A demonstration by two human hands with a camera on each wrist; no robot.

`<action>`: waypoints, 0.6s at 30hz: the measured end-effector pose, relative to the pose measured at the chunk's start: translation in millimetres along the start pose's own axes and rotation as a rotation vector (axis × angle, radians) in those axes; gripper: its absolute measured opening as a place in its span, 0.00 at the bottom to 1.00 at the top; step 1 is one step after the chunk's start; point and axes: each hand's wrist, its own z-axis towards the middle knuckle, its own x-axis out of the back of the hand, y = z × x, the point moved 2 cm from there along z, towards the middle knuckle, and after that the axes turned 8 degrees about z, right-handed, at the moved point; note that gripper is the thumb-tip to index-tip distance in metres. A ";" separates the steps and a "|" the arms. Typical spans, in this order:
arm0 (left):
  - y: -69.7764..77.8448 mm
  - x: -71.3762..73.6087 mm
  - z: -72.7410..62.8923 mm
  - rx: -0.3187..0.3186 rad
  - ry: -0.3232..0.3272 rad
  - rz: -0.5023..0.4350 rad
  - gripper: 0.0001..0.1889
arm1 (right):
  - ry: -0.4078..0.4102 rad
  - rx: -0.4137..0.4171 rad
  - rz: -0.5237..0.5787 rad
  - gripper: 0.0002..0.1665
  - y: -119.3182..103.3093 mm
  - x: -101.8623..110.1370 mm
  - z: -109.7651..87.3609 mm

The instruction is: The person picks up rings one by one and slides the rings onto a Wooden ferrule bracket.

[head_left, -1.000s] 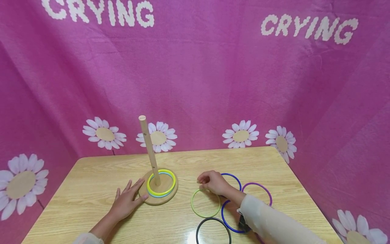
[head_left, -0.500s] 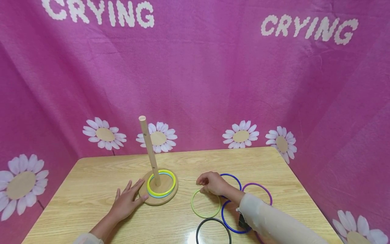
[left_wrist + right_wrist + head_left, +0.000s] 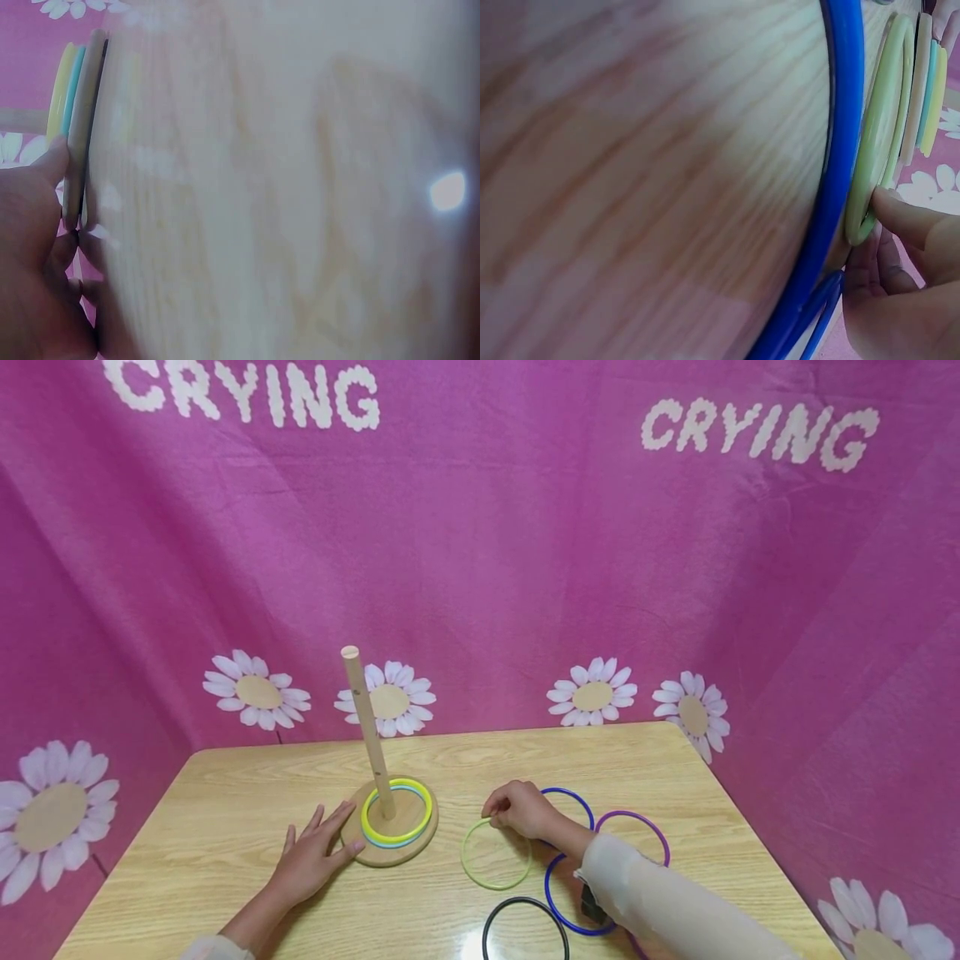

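My right hand (image 3: 521, 810) pinches the far edge of a light green ring (image 3: 496, 887) between thumb and fingers. In the right wrist view the thumb presses on the near end of that green ring (image 3: 881, 127), which is tilted a little off the table. My left hand (image 3: 309, 857) lies with spread, straight fingers at the left edge of a round wooden base (image 3: 386, 853). From the base rises a wooden post (image 3: 367, 727). A yellow ring (image 3: 431, 814) lies on top of a light blue ring (image 3: 401, 844), both around the post.
On the table (image 3: 450, 760), right of the green ring, lie a far blue ring (image 3: 577, 796), a nearer blue ring (image 3: 550, 893) and a purple ring (image 3: 660, 835). A black ring (image 3: 517, 900) is at the front edge of view. A pink curtain (image 3: 480, 568) hangs behind.
My right fingers have closed on the green ring, and it has shifted slightly left and away from me. The left hand and the post stay where they were.
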 end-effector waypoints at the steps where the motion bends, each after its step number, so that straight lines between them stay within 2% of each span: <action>1: -0.2 -0.3 0.0 -0.001 0.002 0.001 0.40 | -0.001 0.005 -0.012 0.08 -0.2 -0.2 0.4; 11: 0.9 0.3 -0.7 -0.009 0.008 0.001 0.40 | 0.005 0.014 -0.066 0.09 -0.6 -1.6 5.4; 18: -0.4 -0.6 -0.2 -0.003 0.003 0.008 0.40 | 0.045 0.037 0.022 0.08 -3.4 2.7 9.5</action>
